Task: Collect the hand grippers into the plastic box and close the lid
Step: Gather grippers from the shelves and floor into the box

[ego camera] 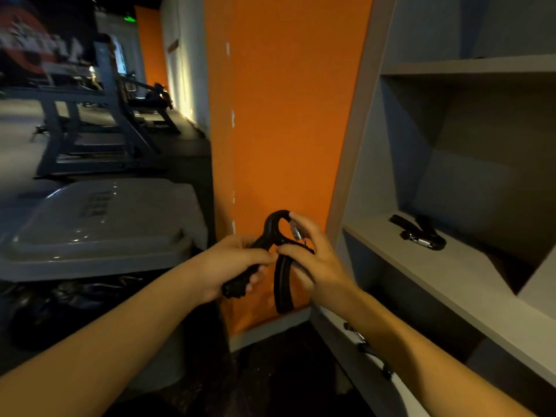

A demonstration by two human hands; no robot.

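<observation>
Both hands hold one black hand gripper [274,224] in front of the orange panel. My left hand [231,263] grips its left handle, fingers curled round it. My right hand [310,260] pinches the top loop and the spring part, while the right handle [282,284] hangs down free. A second black hand gripper [419,233] with a metal spring lies on the grey shelf [451,266] to the right. Below my right forearm, more dark gripper parts [365,347] show in a white container [406,395]; whether it is the plastic box, I cannot tell.
A grey lidded bin [96,233] with a black bag stands at the left. The orange panel [285,115] rises straight ahead. Shelf compartments fill the right side. Gym equipment [90,121] stands on the floor at the far left.
</observation>
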